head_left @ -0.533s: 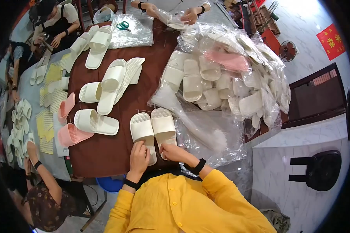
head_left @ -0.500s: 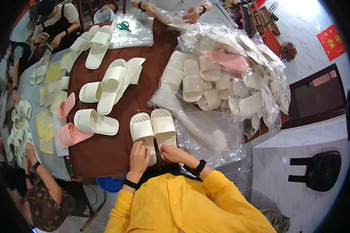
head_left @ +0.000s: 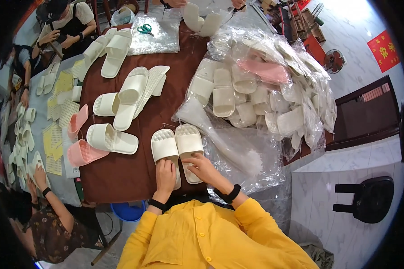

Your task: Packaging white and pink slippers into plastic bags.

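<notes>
A pair of white slippers lies side by side at the table's near edge, toes away from me. My left hand [head_left: 166, 174] has its fingers bent into the opening of the left slipper [head_left: 164, 145], at the rear edge of its strap. The fingertips are hidden there. My right hand [head_left: 204, 169] reaches over the right slipper [head_left: 189, 140], fingers stretched and slightly apart, tips at the strap's rear edge. Thin threads show at the toe of the left slipper.
A heap of bagged white slippers [head_left: 224, 101] covers the table's right, with clear plastic bags [head_left: 238, 157] before it. Loose white slippers [head_left: 131, 92] and pink slippers [head_left: 86, 153] lie left. Green scissors [head_left: 145, 29] rest on plastic sheets. Co-workers sit left and across.
Both my hands have moved forward to the slipper openings; my right fingers have stretched out toward the strap. Across the table, another person's hands now hold up a pair of white slippers.
</notes>
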